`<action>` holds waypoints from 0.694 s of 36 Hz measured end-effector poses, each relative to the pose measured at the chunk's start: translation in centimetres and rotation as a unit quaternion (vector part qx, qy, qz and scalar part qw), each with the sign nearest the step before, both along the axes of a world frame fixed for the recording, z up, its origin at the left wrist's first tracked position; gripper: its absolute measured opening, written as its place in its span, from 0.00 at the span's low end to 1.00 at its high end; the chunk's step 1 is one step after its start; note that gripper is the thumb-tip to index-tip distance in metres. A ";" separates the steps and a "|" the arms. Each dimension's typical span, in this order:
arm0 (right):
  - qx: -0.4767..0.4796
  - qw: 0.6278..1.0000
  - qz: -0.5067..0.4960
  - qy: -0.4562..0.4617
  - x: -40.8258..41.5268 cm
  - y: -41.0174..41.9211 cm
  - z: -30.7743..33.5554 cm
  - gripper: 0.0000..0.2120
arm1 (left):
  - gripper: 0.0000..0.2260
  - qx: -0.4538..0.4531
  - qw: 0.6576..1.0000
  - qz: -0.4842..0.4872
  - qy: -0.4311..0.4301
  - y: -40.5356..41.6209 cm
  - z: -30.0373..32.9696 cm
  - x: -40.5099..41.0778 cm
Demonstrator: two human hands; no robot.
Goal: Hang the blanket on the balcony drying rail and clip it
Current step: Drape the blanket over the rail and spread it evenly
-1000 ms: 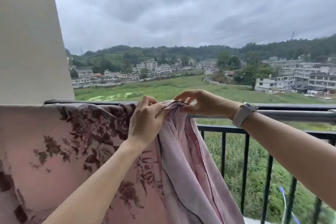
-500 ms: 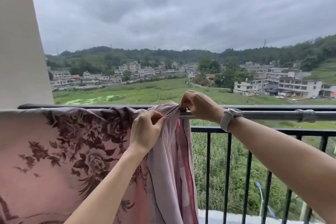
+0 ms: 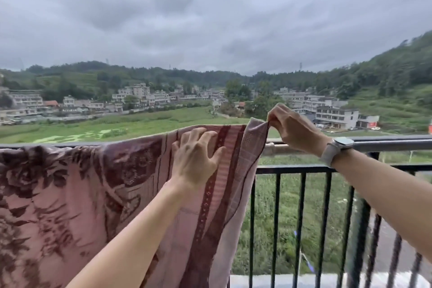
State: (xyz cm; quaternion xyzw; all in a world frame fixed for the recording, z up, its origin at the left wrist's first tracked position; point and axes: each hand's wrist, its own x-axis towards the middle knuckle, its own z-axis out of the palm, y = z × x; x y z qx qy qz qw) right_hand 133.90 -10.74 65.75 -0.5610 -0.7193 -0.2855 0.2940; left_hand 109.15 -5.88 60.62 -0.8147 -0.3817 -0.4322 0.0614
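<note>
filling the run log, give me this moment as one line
step: spreading blanket on rail | left hand: flat on blanket | right hand: pinching top corner | clips: none seen

one blanket (image 3: 93,194), one drying rail (image 3: 385,144), two hands, one wristwatch (image 3: 336,148)
</note>
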 end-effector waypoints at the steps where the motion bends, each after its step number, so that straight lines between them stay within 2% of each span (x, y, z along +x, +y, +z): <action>1: 0.004 1.000 -0.001 -0.001 1.8 -1.1 0.1 0.02 | 0.23 0.016 1.000 -0.012 0.007 -0.4 0.2 2.1; 6: 0.015 0.999 -0.031 0.020 9.7 -5.7 0.0 0.03 | 0.22 0.045 0.995 -0.082 0.042 -2.7 0.3 12.0; 11: -0.030 0.995 -0.084 0.037 14.5 -8.8 -2.9 0.05 | 0.20 0.039 0.989 -0.130 0.065 -3.8 -0.7 17.9; 15: -0.010 0.990 -0.088 0.109 14.7 -9.6 -5.3 0.05 | 0.17 0.034 0.987 -0.138 0.078 -4.0 -1.4 20.1; 20: 0.007 0.975 -0.137 0.175 13.1 -9.1 -7.3 0.15 | 0.13 0.065 0.988 -0.123 0.061 -4.2 -1.8 21.7; 25: 0.049 0.956 -0.138 0.255 11.9 -7.8 -8.5 0.10 | 0.13 0.083 0.989 -0.114 0.049 -3.8 -2.3 22.0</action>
